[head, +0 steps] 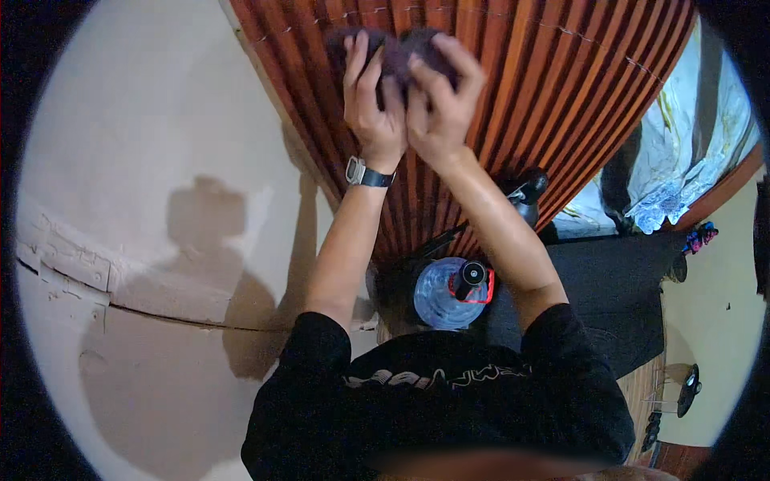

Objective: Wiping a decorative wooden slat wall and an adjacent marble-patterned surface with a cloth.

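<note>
Both of my arms reach up and away from my black T-shirt, with the wrists close together. My left hand [376, 108], with a watch [364, 173] on its wrist, has its fingers curled around one side of a dark purple, soft-looking cloth item [394, 57]. On the other side, my right hand [442, 99] grips the same dark material with bent fingers. The material bulges in two rounded lumps; blur hides whether it is one piece or two. Behind the hands spreads a reddish-brown slatted wood blind or screen [541, 72].
Below my forearms stands a clear blue water jug [442, 294] with a black pump on top. Beside it is a black surface [607, 294]. A dark, shiny object [529, 189] sits by my right forearm. A pale wall [150, 120] runs along the left; marble-patterned fabric [668, 144] lies right.
</note>
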`<state>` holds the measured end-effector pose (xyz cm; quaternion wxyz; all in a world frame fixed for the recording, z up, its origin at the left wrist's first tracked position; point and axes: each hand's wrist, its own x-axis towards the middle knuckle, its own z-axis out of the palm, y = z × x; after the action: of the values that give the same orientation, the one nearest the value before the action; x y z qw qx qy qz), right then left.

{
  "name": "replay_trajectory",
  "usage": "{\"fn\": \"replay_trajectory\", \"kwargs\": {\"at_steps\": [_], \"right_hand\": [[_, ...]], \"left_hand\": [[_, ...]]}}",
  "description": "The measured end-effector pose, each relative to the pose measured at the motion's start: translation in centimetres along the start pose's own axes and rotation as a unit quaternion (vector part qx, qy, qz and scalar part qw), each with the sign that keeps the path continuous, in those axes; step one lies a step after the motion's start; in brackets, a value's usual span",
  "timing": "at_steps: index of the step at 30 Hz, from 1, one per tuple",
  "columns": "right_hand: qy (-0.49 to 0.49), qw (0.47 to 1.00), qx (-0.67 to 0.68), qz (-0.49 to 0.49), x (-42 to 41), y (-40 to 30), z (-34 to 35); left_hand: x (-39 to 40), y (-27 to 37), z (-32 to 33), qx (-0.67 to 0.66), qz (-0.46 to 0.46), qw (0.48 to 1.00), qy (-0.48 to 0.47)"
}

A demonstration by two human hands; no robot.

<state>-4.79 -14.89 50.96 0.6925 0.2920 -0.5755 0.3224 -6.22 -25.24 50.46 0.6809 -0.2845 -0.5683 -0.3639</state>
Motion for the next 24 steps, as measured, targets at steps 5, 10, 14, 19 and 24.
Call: {"fn": "replay_trajectory", "kwargs": {"at_steps": [5, 10, 14, 19, 24], "right_hand": [[0.059, 0.989, -0.075, -0.111, 9.6, 2.3, -5.4], [-0.007, 0.973, -0.226, -0.050, 9.0, 11.9, -10.2], [-0.008, 0.978, -0.204, -0.040, 3.5, 16.8, -11.6], [-0.133, 0.976, -0.173, 0.005, -4.9, 16.0, -15.7], [-0.170, 0.974, -0.146, -0.040, -2.2, 17.6, -15.2]], "left_hand": [[8.2, 3.5, 8.6, -0.223, 0.120, 0.960, 0.119], [6.4, 7.1, 13.6, -0.030, 0.050, 0.993, -0.107], [-0.4, 6.3, 16.4, 0.141, 0.063, 0.965, -0.213], [-10.7, 6.7, 14.1, 0.152, -0.010, 0.932, -0.328], [-8.7, 5.4, 14.1, 0.168, 0.024, 0.928, -0.332]]}}
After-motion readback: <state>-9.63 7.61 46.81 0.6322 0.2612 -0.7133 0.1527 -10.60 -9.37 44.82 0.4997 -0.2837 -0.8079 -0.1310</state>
